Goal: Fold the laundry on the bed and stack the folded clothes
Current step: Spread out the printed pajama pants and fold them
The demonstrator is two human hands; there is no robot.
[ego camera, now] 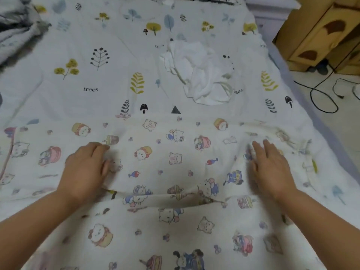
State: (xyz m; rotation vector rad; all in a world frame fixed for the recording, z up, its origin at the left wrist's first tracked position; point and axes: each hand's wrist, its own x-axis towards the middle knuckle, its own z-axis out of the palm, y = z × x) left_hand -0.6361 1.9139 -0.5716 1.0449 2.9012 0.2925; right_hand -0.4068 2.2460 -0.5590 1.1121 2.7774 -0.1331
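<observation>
cotton-looking cartoon-print cloth (pixel 175 164), cream with small character figures, lies spread across the near part of the bed (pixel 87 61); its long axis runs left to right across the view, far edge roughly straight and parallel to the near bed edge, and its near part falls toward the camera. a loose crosswise fold sits in it between the forearms. left hand (pixel 85 168) rests palm down on the cloth's left half, fingers bent, tips pressing into the fabric; grip not closed round anything that can be seen. right hand (pixel 270 168) lies flat on the right half, fingers straight and together, grip open. beyond the far edge, well apart from both hands, a crumpled white garment (pixel 202 73) sits on the tree-print sheet. grey bedding (pixel 17 26) bunches at far left. a yellow cabinet (pixel 321 34) and black cable (pixel 319 94) are on the floor at right.
</observation>
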